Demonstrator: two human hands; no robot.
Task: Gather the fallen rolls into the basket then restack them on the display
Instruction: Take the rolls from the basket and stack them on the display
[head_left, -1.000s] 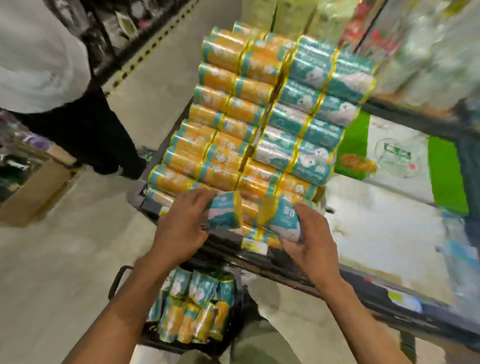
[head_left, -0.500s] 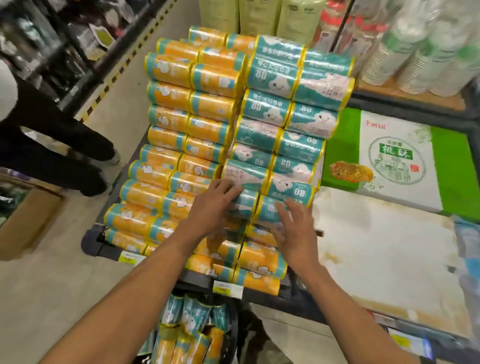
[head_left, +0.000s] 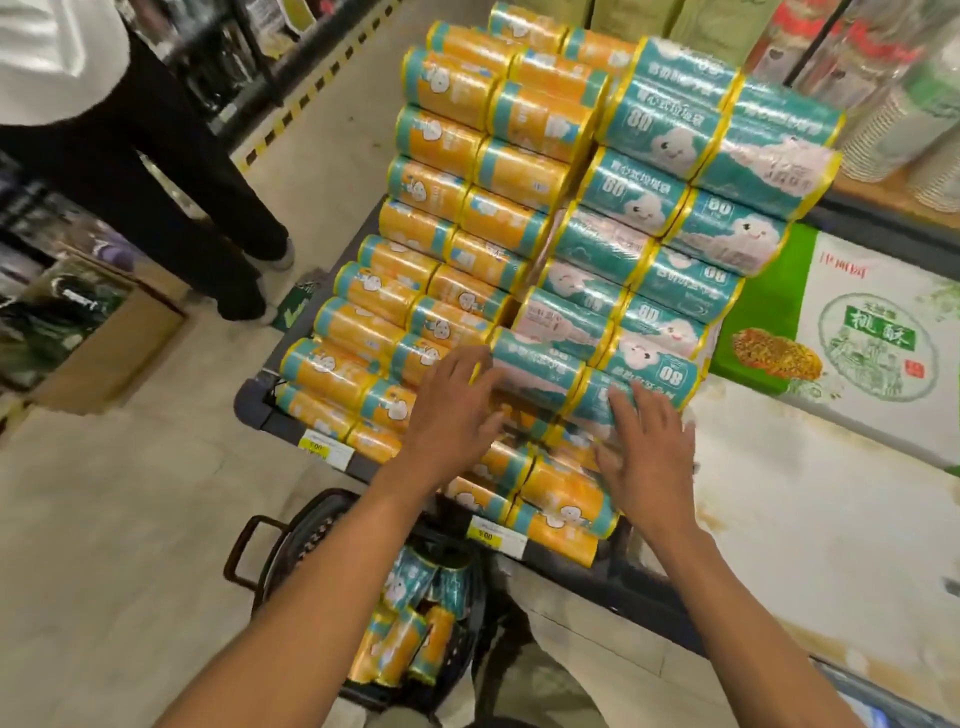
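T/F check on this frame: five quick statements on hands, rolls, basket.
1. The left hand and right hand rest open on the teal rolls. True.
2. The basket is empty. False: rolls lie in it.
3. The orange rolls are stacked left of the teal rolls. True.
4. The right hand holds a roll lifted clear. False: its straight fingers press a stacked teal roll.
5. Nobody else is in view. False: a person stands at upper left.
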